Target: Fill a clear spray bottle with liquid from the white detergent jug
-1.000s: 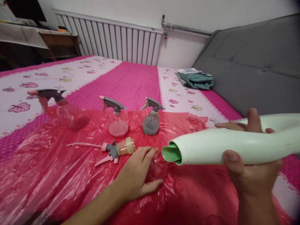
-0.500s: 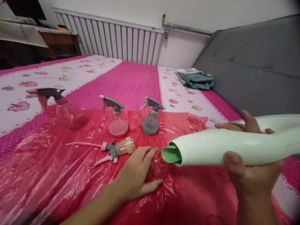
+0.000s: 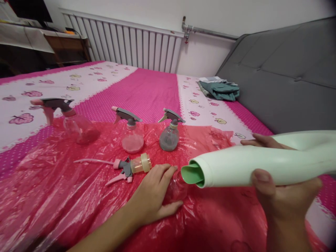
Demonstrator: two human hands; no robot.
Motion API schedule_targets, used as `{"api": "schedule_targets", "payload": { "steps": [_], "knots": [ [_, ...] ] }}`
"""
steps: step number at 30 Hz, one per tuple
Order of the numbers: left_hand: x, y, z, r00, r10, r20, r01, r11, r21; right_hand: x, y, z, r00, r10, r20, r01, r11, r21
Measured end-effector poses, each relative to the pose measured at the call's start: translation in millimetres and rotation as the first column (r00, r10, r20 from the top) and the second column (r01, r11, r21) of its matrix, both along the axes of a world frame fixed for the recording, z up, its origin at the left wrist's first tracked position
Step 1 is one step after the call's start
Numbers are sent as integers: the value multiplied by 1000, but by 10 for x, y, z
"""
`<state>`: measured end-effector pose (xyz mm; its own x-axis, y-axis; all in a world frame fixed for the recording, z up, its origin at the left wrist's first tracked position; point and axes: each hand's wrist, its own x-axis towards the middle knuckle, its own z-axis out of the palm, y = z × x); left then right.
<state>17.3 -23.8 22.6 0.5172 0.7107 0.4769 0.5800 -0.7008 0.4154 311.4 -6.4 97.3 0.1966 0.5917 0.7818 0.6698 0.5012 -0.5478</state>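
Observation:
My right hand [image 3: 280, 196] grips a large pale green jug [image 3: 252, 164], held on its side with its green spout [image 3: 193, 174] just above a small clear bottle [image 3: 177, 187]. My left hand [image 3: 152, 196] is wrapped round that open bottle, which stands on a red plastic sheet [image 3: 65, 196]. A detached pink and grey spray head [image 3: 128, 167] with its tube lies just left of my left hand.
Three capped spray bottles stand in a row behind: one at the left [image 3: 73, 120], one in the middle [image 3: 131, 133], one to the right [image 3: 170, 131]. The sheet covers a pink bed [image 3: 147, 87]. Folded clothes [image 3: 219, 89] lie by the grey headboard [image 3: 283, 73]. A radiator [image 3: 131, 43] runs behind.
The jug has tipped slightly, its rear rising a little. My right index finger has dropped behind the jug. My left hand and the bottle have not moved.

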Motion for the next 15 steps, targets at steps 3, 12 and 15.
{"api": "schedule_targets", "payload": {
  "steps": [3, 12, 15],
  "knots": [
    [2, -3, -1, 1000, 0, -2, 0, 1000, -1, -5, 5, -17, 999, 7, -43, -9, 999, -36],
    [-2, 5, 2, 1000, -4, 9, 4, 1000, -18, -28, 20, -3, 998, 12, -56, -10, 1000, 28],
    [-1, 5, 2, 1000, -5, 7, 5, 1000, -17, -41, 16, -2, 996, 14, -86, -10, 999, 41]
  ]
}}
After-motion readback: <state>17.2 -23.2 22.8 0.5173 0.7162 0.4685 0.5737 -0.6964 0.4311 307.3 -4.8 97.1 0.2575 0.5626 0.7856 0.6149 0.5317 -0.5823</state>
